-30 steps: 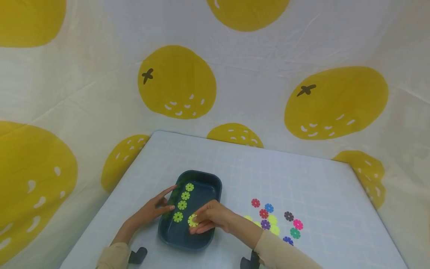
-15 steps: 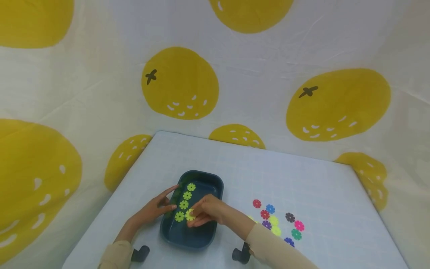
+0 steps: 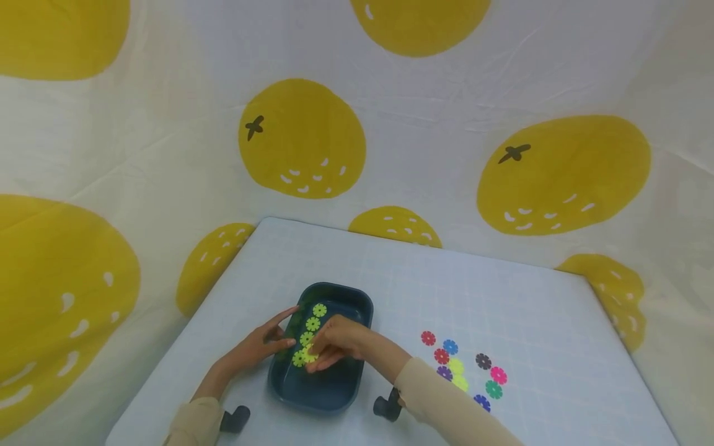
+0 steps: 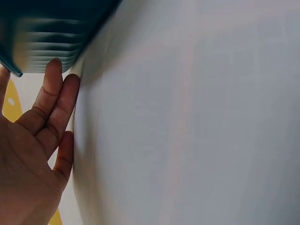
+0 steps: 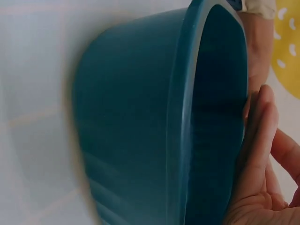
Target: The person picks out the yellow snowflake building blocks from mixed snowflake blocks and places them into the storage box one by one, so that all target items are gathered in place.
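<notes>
A dark teal tray (image 3: 329, 396) stands on the table, with a row of several yellow-green notched discs (image 3: 319, 310) along its left side. My left hand (image 3: 253, 350) holds the tray's left rim, thumb over the edge; in the left wrist view its other fingers (image 4: 55, 91) lie against the outer wall. Inside the tray, my right hand (image 3: 340, 339) pinches another yellow notched disc (image 3: 310, 354) between thumb and fingers. That disc overlaps the nearest one in the row (image 3: 298, 358); whether they touch is unclear. The right wrist view hides the held disc.
Right of the tray lie loose notched discs: red (image 3: 427, 338), blue (image 3: 450, 346), black (image 3: 483, 362), pink (image 3: 499, 375), green (image 3: 493, 389), purple (image 3: 444, 373) and yellow (image 3: 456, 366). The right sleeve (image 3: 440, 396) passes close to them. A fruit-print curtain (image 3: 418, 155) hangs behind the table.
My right hand has moved left across the tray, bringing the pinched yellow disc from beside the row to overlapping its nearest disc. The left hand stays on the rim.
</notes>
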Action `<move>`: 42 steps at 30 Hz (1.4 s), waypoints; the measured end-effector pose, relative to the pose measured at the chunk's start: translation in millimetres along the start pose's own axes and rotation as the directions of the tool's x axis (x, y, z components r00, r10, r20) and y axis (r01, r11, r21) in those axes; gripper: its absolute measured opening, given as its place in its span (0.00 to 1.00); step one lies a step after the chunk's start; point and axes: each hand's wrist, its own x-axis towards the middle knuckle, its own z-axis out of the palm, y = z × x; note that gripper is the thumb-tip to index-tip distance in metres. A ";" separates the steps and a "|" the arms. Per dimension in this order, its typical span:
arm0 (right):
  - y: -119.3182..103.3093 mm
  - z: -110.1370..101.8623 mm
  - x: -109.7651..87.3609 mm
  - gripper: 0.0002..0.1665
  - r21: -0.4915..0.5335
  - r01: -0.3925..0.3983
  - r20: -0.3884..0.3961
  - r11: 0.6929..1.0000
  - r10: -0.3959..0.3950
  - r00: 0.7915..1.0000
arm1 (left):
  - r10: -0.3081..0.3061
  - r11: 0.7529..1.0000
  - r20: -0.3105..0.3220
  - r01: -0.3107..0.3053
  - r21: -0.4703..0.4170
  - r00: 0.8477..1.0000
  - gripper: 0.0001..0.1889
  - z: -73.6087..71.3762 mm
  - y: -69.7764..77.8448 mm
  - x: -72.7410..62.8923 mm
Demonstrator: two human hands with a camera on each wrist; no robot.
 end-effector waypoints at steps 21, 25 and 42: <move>-12.1 -0.1 26.2 0.08 -0.100 -0.004 0.118 0.995 0.016 0.993 | -0.002 1.000 -0.011 0.002 -0.006 1.000 0.38 -3.5 1.9 -3.9; -15.4 -2.7 33.8 0.08 -0.138 -0.004 0.179 0.990 0.029 0.983 | -0.005 1.000 -0.020 0.005 -0.004 1.000 0.38 -2.9 2.3 -4.2; -22.6 -8.3 58.3 0.08 -0.322 -0.058 0.297 0.945 0.159 0.942 | 0.017 1.000 0.008 -0.017 -0.010 1.000 0.38 1.6 -1.6 0.5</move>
